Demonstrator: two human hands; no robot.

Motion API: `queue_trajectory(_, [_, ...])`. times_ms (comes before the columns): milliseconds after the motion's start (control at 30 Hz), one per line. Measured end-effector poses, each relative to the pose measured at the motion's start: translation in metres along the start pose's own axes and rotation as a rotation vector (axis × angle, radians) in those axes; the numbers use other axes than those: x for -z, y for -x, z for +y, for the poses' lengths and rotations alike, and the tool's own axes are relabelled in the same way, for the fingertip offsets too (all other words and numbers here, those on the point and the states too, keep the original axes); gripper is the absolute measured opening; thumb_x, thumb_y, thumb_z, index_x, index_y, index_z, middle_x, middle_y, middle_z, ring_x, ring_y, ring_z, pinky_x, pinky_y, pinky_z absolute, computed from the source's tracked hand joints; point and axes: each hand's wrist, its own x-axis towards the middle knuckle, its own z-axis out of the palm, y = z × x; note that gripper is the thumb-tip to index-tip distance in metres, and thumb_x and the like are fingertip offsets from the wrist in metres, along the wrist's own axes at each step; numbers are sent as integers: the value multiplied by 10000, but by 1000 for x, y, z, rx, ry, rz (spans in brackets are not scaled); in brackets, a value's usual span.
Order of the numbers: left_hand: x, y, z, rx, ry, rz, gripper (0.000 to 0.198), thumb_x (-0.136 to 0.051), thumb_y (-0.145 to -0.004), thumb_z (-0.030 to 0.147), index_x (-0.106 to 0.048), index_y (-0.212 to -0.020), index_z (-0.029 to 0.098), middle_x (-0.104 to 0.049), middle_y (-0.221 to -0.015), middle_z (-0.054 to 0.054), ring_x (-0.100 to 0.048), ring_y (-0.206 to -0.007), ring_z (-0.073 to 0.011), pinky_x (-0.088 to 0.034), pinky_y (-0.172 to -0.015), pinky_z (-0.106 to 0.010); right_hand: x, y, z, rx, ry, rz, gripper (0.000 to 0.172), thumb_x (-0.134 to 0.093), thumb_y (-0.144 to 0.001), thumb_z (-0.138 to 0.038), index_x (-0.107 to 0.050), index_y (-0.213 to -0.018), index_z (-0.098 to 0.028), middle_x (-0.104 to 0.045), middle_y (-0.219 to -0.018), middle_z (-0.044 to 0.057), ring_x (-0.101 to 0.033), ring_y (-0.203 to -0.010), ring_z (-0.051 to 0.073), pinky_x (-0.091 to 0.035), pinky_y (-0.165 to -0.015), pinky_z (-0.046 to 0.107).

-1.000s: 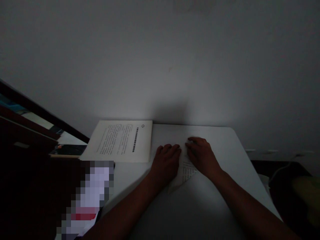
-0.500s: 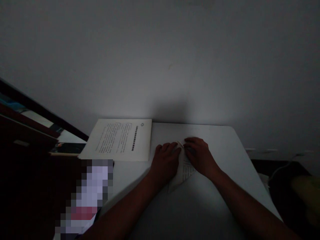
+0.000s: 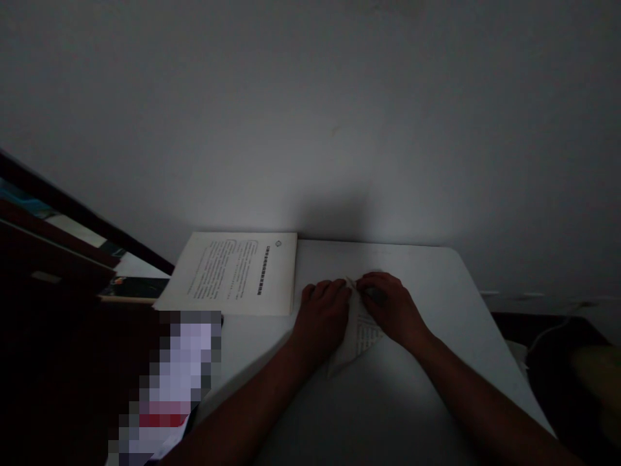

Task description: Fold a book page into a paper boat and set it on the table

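A folded sheet of printed paper (image 3: 365, 333) lies on the white table, its lower end narrowing to a point toward me. Over its left side rests my left hand (image 3: 321, 317), with the fingers curled and pressed on the paper near its far tip. My right hand (image 3: 391, 304) pinches the far right edge of the paper between thumb and fingers. The fingertips of both hands almost meet at that tip. Parts of the folds are hidden under the hands, and the light is dim.
An open book or stack of printed pages (image 3: 233, 275) lies at the table's back left. Beside my left forearm is a blurred-out bright phone-like object (image 3: 182, 369). A wall (image 3: 310, 116) stands right behind the table (image 3: 422, 265). Dark furniture is at left.
The hands stay at the far tip of the paper, with only slight finger movement. The right fingers have drawn in a little closer together. The whole view has shifted slightly.
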Motion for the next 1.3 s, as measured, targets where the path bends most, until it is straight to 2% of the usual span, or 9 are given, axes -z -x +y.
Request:
queue_trajectory(300, [1,0,1,1,-12,1,302,-445,-887,193,-528,-1177,192,-543,-1280,-56,-475,-1103,-234,-347,-921,-423,2,1,0,38,33,-17,202,-517,-774,-133,-644,-899,-228,-682,-973,34,-588,-996,200,-444,-908,393])
queue_trajectory(567, [2,1,1,5,-17,-12,269,-458,-883,191,-544,-1138,211,-536,-1273,-53,-482,-1098,-232,-348,-912,-422,1,2,-4,256,193,-71,280,-476,-812,-87,-671,-980,-198,-716,-939,57,-625,-907,193,-492,-831,358])
queue_trajectory(700, [-1,2,1,5,-29,10,230,-453,-883,178,-548,-1093,183,-552,-1247,-77,-489,-1106,-229,-345,-923,-427,2,4,-8,314,277,-99,326,-467,-804,-57,-665,-1024,-194,-717,-969,68,-625,-912,209,-497,-818,372])
queue_trajectory(833, [-1,1,3,31,-12,41,214,-429,-897,192,-534,-1081,164,-577,-1203,-90,-508,-1093,-218,-356,-929,-419,2,5,-12,337,335,-118,312,-477,-794,-37,-671,-991,-181,-712,-989,78,-623,-922,222,-495,-817,376])
queue_trajectory(933, [-1,1,4,41,-14,58,266,-435,-897,202,-496,-1151,154,-589,-1176,-99,-519,-1081,-214,-371,-921,-413,4,6,-17,336,357,-139,286,-485,-795,-33,-681,-931,-192,-705,-1015,78,-618,-947,227,-486,-828,380])
queue_trajectory(1133, [-4,2,3,24,-48,29,316,-480,-877,207,-502,-1190,182,-492,-1326,-92,-495,-1112,-248,-365,-917,-434,5,7,-21,342,404,-168,286,-479,-795,-24,-673,-947,-171,-696,-1045,84,-610,-969,245,-484,-817,392])
queue_trajectory(1300, [-5,2,1,-11,-51,52,284,-453,-887,183,-531,-1159,172,-565,-1253,-81,-508,-1095,-230,-364,-908,-432,5,8,-20,334,364,-180,280,-504,-783,-34,-682,-931,-192,-709,-1015,57,-617,-962,243,-477,-829,401])
